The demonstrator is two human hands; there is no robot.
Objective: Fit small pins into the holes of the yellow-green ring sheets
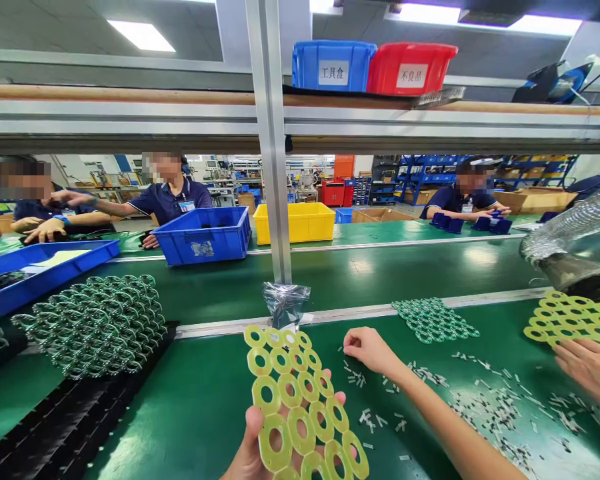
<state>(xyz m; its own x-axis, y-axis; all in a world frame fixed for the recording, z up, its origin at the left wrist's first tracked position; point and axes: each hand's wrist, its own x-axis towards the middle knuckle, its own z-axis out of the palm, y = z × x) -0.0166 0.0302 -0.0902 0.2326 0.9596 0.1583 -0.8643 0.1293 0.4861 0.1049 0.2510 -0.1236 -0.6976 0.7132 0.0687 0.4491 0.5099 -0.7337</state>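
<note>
My left hand (pixel 253 445) is at the bottom middle, closed on a yellow-green panel of joined rings (pixel 300 400), thumb on its front, and holds it upright over the green table (pixel 205 400). My right hand (pixel 370 349) reaches forward to the right of the panel. Its fingers are curled together, knuckles up, just above the table among small pale loose bits (pixel 365 417). What the fingers pinch, if anything, is hidden.
Dark green rings (pixel 95 320) are heaped at left beside black trays (pixel 55 427), and a smaller green pile (pixel 433 319) lies ahead. Another person's hand (pixel 590 373) rests near more yellow panels (pixel 575 320). A metal post (pixel 273 167), a crumpled bag (pixel 285 303), bins and seated workers stand beyond.
</note>
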